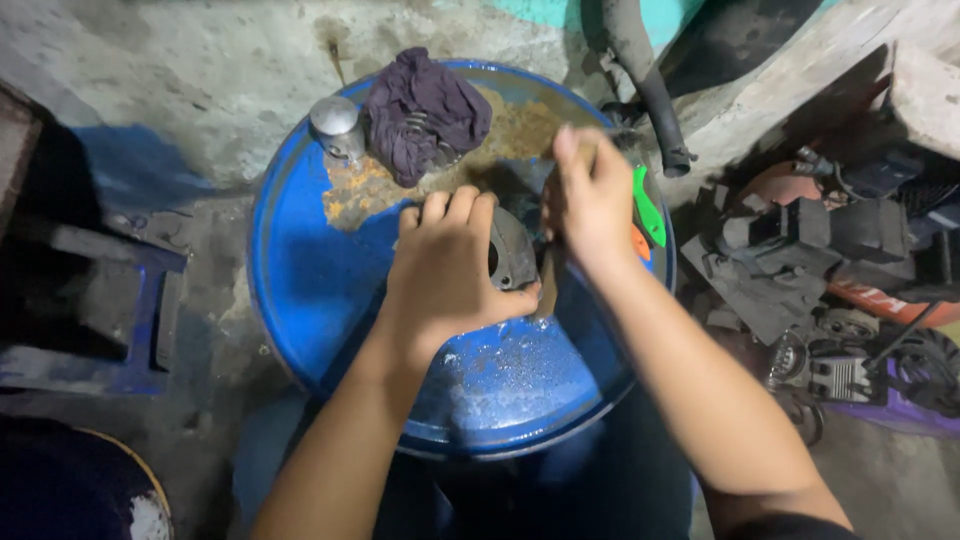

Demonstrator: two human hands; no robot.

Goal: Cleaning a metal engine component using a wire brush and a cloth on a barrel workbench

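Head view: no packages or signs readable; a green and orange plastic piece (648, 208) lies just right of the right grip. The surface is a blue drum top (310, 270), rusty at the far side, wet near the person, on a concrete floor. Beyond the left grip sit a dark rag (425, 110) and a shiny metal piston (337, 125). Engine parts (790, 270) are piled well right. Left hand (445, 275) is pressed around a grey round metal part (512, 250) at drum centre. Right hand (592, 195) pinches a thin tool (548, 285) touching that part.
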